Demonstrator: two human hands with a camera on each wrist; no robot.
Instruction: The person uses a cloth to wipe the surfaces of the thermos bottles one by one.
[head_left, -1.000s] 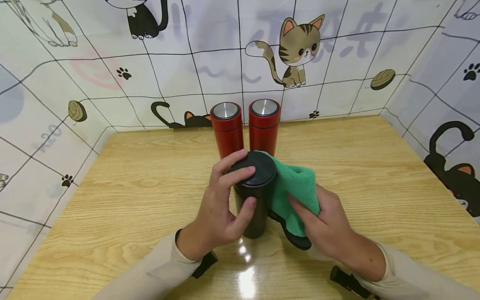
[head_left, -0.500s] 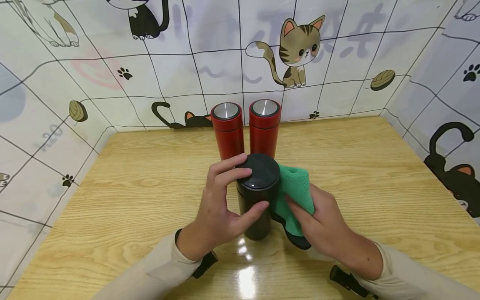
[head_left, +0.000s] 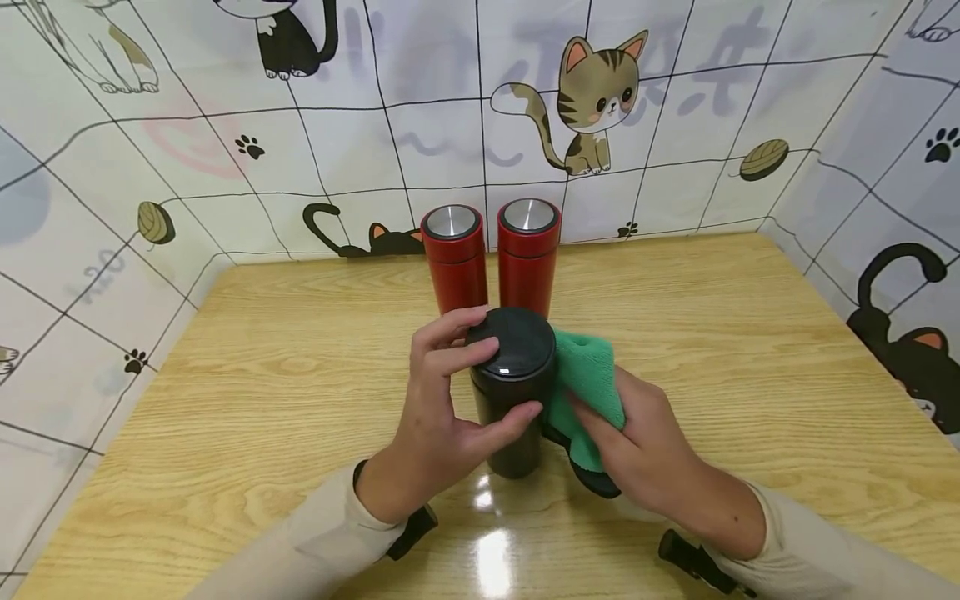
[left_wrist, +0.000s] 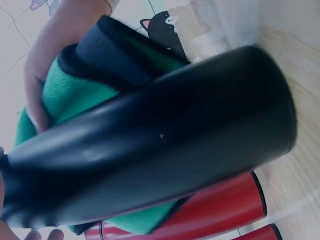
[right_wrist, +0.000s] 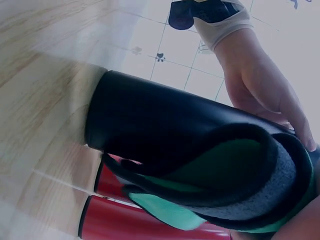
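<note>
A black thermos bottle [head_left: 516,454] stands upright on the table, its smooth dark lid [head_left: 519,342] facing up. My left hand [head_left: 442,408] grips it near the top, thumb across the front and fingertips at the lid's left edge. In my right hand [head_left: 652,442] is a folded green cloth [head_left: 588,383] with a dark border and grey underside, pressed along the bottle's right side. The right wrist view shows the cloth [right_wrist: 240,185] bunched in a loop against the black bottle [right_wrist: 150,110]. Some of my right fingers are hidden behind the cloth.
Two red thermos bottles, one on the left [head_left: 453,275] and one on the right [head_left: 527,275], stand close behind the black one. The wooden table [head_left: 262,350] meets white walls [head_left: 420,150] printed with cats, at the back and sides.
The cloth has slid from behind the lid down to the bottle's right side. The bottle has shifted slightly right and nearer, and my left thumb reaches farther across its front.
</note>
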